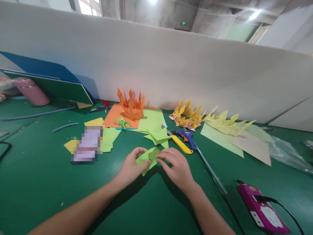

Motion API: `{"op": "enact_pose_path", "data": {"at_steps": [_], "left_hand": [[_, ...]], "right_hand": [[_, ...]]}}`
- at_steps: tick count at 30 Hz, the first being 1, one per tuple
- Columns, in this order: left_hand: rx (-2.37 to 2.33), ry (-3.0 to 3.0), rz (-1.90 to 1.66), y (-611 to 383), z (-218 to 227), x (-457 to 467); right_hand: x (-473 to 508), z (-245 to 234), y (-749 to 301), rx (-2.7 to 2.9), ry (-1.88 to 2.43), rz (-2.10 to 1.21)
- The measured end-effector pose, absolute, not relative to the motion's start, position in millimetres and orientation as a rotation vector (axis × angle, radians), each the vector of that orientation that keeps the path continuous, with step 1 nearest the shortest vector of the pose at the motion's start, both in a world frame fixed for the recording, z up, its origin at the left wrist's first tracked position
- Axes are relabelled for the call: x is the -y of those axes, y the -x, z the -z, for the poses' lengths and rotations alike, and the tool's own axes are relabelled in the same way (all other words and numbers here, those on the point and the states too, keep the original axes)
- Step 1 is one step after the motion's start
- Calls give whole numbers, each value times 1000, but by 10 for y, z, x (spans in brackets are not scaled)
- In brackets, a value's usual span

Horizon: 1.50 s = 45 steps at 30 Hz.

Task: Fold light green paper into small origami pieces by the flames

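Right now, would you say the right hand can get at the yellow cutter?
Probably yes: the yellow cutter lies just beyond the right hand, its handle in plain view, though that hand is busy with the folded green paper.

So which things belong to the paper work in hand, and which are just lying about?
In use:
green folded paper, held by left hand and right hand
likely the green paper pieces beyond

Untouched, apparently lying about:
pink bottle
yellow utility knife
blue glue gun
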<state>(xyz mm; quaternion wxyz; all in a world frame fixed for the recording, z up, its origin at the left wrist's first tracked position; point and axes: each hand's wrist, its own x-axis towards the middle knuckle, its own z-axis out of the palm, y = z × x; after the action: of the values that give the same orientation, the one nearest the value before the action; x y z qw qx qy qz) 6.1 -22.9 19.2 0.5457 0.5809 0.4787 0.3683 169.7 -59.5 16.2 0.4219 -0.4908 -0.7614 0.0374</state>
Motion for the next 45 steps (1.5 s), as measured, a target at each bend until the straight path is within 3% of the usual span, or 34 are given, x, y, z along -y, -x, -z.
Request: {"op": "enact_pose_path", "data": {"at_steps": [13,29,45], "left_hand": [[-1096,-1166,-828,-62,-216,251],[-1066,-1169,-853,-52,-212,247],[-1072,-1027,-892,-56,-202,252]], "right_hand": [[603,-223,-1788,2211,1034,-23],[578,-152,-1754,2037,1083,-63],[579,-170,-1749,2158,1059,116]]}}
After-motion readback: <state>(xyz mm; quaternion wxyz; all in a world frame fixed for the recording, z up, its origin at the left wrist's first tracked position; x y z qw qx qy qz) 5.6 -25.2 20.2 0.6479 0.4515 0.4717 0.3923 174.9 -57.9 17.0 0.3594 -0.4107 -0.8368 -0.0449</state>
